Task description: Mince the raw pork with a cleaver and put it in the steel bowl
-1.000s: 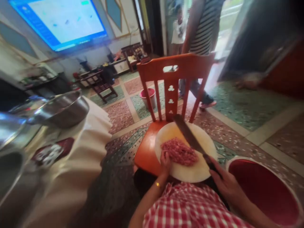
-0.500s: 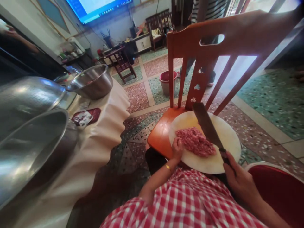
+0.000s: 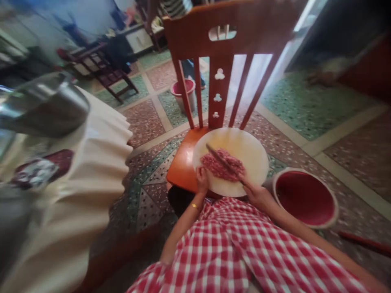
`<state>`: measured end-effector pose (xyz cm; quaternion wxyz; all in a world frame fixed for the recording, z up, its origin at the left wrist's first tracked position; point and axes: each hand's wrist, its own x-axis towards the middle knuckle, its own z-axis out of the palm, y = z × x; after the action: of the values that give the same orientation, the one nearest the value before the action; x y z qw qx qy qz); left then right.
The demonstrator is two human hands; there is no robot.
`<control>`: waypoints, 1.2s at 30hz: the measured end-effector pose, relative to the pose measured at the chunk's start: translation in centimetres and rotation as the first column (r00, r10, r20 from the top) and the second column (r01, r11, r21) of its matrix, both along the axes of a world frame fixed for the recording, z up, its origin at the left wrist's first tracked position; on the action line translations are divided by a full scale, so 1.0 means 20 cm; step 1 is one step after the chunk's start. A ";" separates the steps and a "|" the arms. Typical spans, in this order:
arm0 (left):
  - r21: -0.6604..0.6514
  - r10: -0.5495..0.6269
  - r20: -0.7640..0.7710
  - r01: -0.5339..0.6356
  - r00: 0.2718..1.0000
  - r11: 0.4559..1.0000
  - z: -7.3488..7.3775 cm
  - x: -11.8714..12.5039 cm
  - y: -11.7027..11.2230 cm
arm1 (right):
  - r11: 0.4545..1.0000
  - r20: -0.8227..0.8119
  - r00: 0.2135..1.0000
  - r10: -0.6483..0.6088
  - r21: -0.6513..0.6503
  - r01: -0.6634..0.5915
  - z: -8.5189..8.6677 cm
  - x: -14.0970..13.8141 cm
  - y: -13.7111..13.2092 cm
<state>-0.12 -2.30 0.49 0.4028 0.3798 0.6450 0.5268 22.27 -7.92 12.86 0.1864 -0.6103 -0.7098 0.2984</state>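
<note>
A round pale chopping board lies on the seat of an orange wooden chair. A heap of pink minced meat sits on the board's near side. My right hand is closed round the handle of a cleaver, whose blade lies down across the meat. My left hand grips the board's near left edge beside the meat, fingers curled. A gold bangle is on that wrist. A red checked cloth covers my lap below.
A red basin stands on the tiled floor right of the chair. At left, a table with a white frilled cloth carries steel bowls. A small pink bucket and a person's legs are behind the chair.
The cleaver has come down from a raised position onto the minced meat. The view has pulled back and swung; my left hand stays at the board's edge.
</note>
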 end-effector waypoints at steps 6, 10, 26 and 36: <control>0.025 -0.035 -0.001 0.035 0.999 0.999 -0.03 0.00 0.01 | 0.997 -0.032 0.999 -0.025 -0.072 0.022 0.13 0.03 0.04; 0.022 -0.040 -0.023 0.041 0.999 0.999 -0.02 0.01 0.00 | 0.994 -0.077 0.996 -0.048 0.096 0.055 0.12 0.01 0.05; 0.021 -0.078 -0.110 0.080 0.991 0.997 -0.01 0.00 0.01 | 0.997 0.159 0.987 -0.001 -0.081 0.014 0.02 0.03 0.04; 0.032 -0.094 -0.117 0.098 0.989 0.995 0.00 0.01 0.01 | 0.997 0.101 0.992 -0.078 0.030 0.076 0.09 0.04 0.06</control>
<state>0.04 -2.07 0.49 0.3826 0.4476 0.6381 0.4961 23.04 -6.71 14.73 0.1691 -0.6492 -0.6982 0.2500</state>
